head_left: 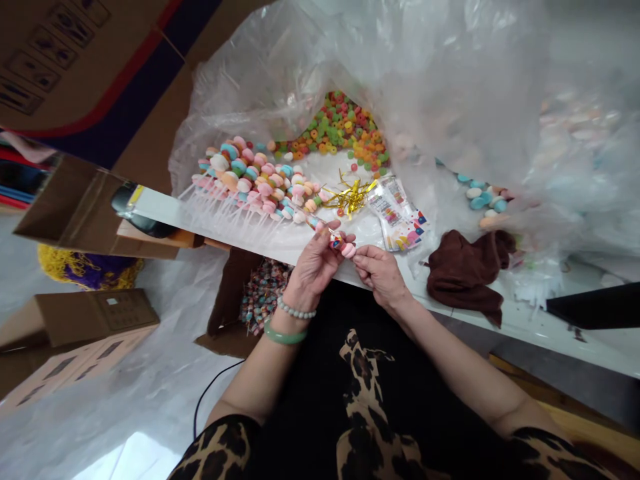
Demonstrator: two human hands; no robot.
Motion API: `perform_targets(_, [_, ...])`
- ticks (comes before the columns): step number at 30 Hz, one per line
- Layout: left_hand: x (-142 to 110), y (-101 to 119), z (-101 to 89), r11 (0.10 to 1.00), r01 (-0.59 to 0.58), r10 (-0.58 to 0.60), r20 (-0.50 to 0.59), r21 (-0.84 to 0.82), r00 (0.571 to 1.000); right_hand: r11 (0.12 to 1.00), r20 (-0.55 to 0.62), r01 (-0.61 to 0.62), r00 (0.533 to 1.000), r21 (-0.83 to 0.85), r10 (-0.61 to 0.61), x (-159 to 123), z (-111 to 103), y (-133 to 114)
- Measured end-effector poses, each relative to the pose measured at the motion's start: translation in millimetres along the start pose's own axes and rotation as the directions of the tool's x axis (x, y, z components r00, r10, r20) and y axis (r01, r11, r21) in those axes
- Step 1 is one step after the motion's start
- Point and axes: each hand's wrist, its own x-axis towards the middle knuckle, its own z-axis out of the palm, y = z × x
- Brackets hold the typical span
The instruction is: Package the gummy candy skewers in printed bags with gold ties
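Candy stick (349, 251) in hands (317, 261), partly covered

The held candy stick (348, 251) is partly hidden; the upper-left carton (100, 80) is cropped.

The candy stack (336, 243) slants between the left hand (316, 261) and the right hand (384, 275), just above the tabletop (295, 252) edge. A rounded pink piece forms its lower end, beside a small, colourful printed patch; the upper end, bluish and shiny, is blurred.
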Motion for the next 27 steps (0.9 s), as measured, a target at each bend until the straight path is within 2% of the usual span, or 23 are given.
perform_targets(4, [-8,-21,7.9,0.992,-0.122,0.124,-0.051,0.043,0.991,0.999,-0.027,0.006,1.0,0.051,-0.005,1,3,0])
perform_targets(6, [-10,-26,11.7,0.99,-0.135,0.137,-0.074,0.038,0.988,0.997,-0.015,0.006,1.0,0.074,-0.005,1,4,1])
perform_targets(12, [-10,-23,6.8,0.999,0.009,-0.011,-0.065,-0.039,0.998,0.984,0.077,-0.079,0.995,0.156,0.068,3,-1,-6])
perform_targets(14, [-8,-17,3.2,0.999,0.001,-0.004,-0.088,-0.034,0.996,0.984,0.092,-0.1,0.992,0.148,0.087,3,-3,-6])
perform_targets(17, [-5,-5,1.7,0.999,-0.043,0.045,-0.093,0.017,0.995,0.994,0.121,-0.105,0.987,-0.003,0.105,0,-4,-3])
perform_targets(19, [-5,3,2.8,0.997,-0.033,0.04,-0.092,0.071,0.995,0.968,0.127,-0.005,0.991,-0.252,0.038,-6,-4,-1])
perform_targets(20, [-6,5,3.5,0.996,-0.017,0.026,-0.098,0.09,0.995,0.91,0.124,0.094,0.991,-0.405,-0.047,-9,-5,-1])
perform_targets(21, [-7,7,4.0,0.995,0.004,0.007,-0.107,0.099,0.994,0.811,0.125,0.205,0.979,-0.548,-0.163,-12,-5,-2])
perform_targets(23, [-9,7,4.4,0.994,0.059,-0.048,-0.117,0.09,0.992,0.569,0.154,0.377,0.903,-0.731,-0.4,-17,-7,-6])
perform_targets(25, [-14,4,4.1,0.99,0.125,-0.12,-0.093,0.061,0.988,0.419,0.201,0.47,0.816,-0.777,-0.542,-18,-8,-11])
perform_targets(27, [-20,-2,4.4,0.982,0.188,-0.186,-0.051,0.031,0.981,0.345,0.284,0.553,0.757,-0.758,-0.588,-18,-10,-15])
